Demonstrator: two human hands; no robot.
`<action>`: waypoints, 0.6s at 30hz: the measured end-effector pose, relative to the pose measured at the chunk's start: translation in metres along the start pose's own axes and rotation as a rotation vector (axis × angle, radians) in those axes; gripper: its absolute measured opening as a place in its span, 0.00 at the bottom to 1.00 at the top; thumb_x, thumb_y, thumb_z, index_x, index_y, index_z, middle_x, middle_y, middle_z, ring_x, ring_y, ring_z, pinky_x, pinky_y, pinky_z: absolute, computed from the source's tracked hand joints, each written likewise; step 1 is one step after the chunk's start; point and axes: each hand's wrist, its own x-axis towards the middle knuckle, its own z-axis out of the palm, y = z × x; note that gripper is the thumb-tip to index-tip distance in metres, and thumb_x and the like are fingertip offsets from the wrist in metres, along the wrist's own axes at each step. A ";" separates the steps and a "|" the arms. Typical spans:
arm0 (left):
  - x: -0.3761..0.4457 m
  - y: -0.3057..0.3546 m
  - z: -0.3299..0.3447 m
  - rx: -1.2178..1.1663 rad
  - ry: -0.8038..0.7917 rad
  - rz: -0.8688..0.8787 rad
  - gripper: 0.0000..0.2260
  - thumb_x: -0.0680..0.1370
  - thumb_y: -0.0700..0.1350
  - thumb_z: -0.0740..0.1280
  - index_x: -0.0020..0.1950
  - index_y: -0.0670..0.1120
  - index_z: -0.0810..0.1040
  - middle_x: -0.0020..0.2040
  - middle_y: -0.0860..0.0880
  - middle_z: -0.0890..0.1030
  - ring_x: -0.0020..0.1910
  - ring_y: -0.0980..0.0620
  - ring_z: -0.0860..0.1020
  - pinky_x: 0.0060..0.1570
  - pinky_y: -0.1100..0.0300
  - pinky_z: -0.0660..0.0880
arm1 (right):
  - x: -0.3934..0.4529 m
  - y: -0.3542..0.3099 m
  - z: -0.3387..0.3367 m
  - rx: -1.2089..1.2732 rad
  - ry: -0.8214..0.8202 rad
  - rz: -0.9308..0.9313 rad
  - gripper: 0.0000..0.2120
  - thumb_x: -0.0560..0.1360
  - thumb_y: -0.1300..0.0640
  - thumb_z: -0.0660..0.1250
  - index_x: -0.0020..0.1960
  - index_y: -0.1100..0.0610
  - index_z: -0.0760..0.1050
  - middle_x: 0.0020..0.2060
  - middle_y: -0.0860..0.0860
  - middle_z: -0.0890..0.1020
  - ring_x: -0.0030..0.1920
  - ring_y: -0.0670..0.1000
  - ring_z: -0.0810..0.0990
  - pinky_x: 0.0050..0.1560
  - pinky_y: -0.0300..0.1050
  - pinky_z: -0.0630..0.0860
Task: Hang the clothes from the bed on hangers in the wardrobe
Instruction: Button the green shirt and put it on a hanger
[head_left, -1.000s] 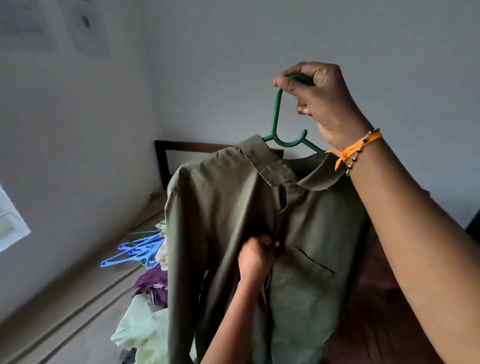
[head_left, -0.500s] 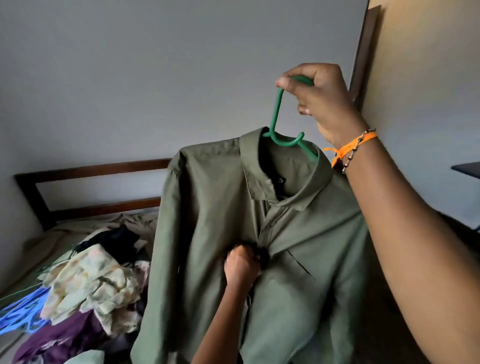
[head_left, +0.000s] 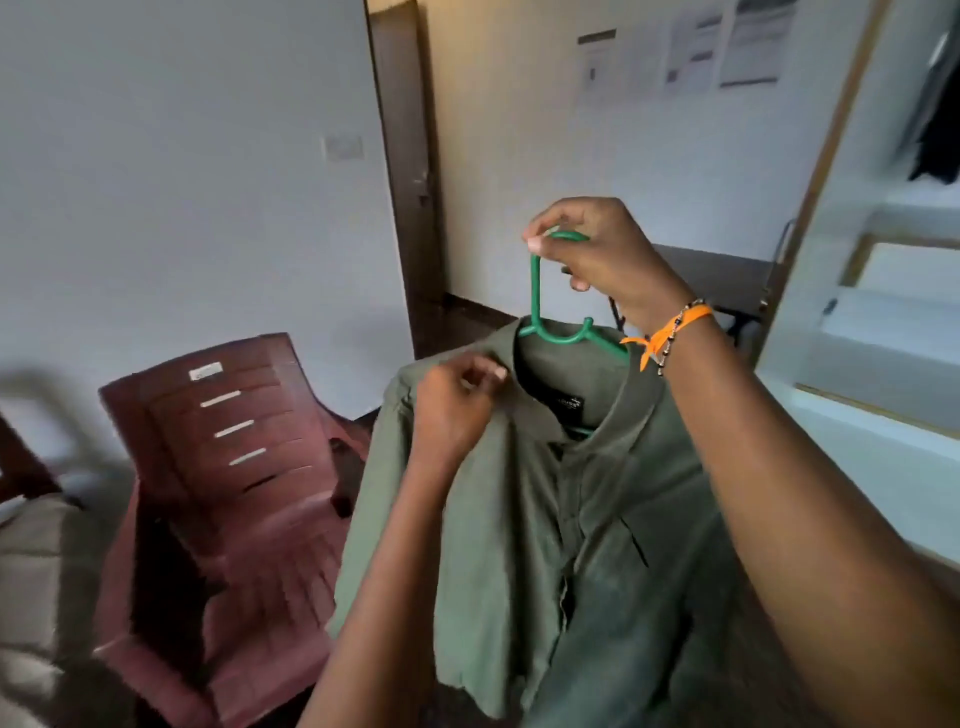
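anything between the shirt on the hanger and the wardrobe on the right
Nothing visible does. The right hand holds the green hanger by its hook, with the olive shirt on it, and the open wardrobe lies just right. Its rail is blurred, so I cannot tell if there's space.

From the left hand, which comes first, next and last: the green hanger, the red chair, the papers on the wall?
1. Green hanger: just up and right of the left hand, inside the shirt collar.
2. Red chair: lower left, behind the shirt.
3. Papers on the wall: top right, farthest back.
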 end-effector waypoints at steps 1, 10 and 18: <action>0.005 0.016 0.022 -0.073 0.009 0.037 0.03 0.74 0.38 0.70 0.43 0.45 0.79 0.33 0.55 0.77 0.29 0.66 0.73 0.33 0.74 0.65 | -0.011 0.017 -0.021 -0.001 0.012 0.036 0.04 0.74 0.62 0.68 0.42 0.54 0.77 0.38 0.52 0.77 0.27 0.43 0.67 0.24 0.36 0.63; 0.000 0.095 0.246 -0.083 -0.636 0.242 0.09 0.74 0.45 0.72 0.51 0.43 0.82 0.43 0.46 0.81 0.40 0.53 0.76 0.37 0.67 0.66 | -0.112 0.119 -0.178 0.014 0.232 0.307 0.07 0.76 0.64 0.65 0.43 0.55 0.71 0.31 0.43 0.73 0.23 0.40 0.64 0.24 0.35 0.60; -0.018 0.151 0.409 -0.278 -0.750 0.291 0.09 0.78 0.45 0.65 0.40 0.44 0.78 0.31 0.51 0.77 0.31 0.51 0.76 0.38 0.58 0.73 | -0.171 0.176 -0.305 -0.171 0.435 0.402 0.09 0.77 0.62 0.65 0.57 0.58 0.70 0.36 0.50 0.74 0.38 0.43 0.73 0.43 0.37 0.74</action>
